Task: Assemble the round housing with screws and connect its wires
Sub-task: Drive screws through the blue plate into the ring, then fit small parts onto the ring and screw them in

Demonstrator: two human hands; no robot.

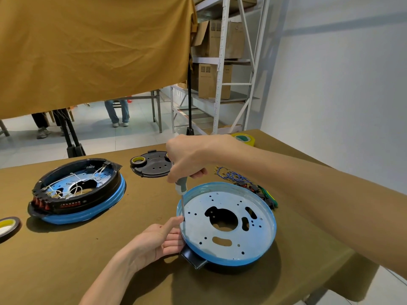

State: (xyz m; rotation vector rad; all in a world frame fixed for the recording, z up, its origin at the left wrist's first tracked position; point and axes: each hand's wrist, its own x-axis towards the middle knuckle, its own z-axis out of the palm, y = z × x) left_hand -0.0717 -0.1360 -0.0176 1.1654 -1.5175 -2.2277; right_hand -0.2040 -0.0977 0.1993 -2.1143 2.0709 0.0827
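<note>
Round housing [229, 225] lies on the worktop [110, 249], its near-left rim gripped by the left hand [158, 241]. Right hand [187, 159] clasps a screwdriver [181, 190], tip at a left-edge hole. Tilting the shaft could make the tip slip and jab the nearby thumb.

**Cloth-covered table and its load**

The olive-brown table [136, 249] carries two blue-rimmed round housings [229, 223] [77, 192], a black cover plate [154, 165], tape rolls [138, 160] [244, 137] [7, 226], and blue wires [233, 176] beside what may be switches [257, 190].
</note>
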